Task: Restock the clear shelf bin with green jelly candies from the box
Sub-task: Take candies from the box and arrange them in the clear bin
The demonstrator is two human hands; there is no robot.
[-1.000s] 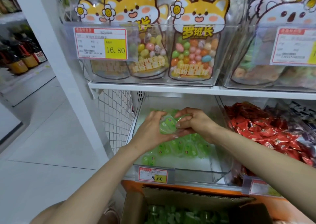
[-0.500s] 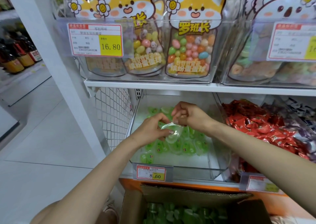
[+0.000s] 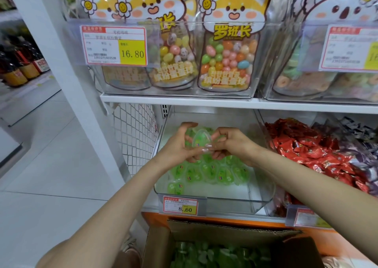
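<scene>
Head camera looks down, close, at shelf bin [image 3: 263, 203].

Retail shop — white shelves [image 3: 184, 99] of clear candy bins [image 3: 263, 202], printed price tags [image 3: 114, 45], bottled goods [image 3: 20, 67] on the neighbouring aisle.

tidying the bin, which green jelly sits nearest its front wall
The lone jelly at the clear bin's front left corner, just behind the 8.60 price tag. It lies alone ahead of the row of other jellies.
</scene>
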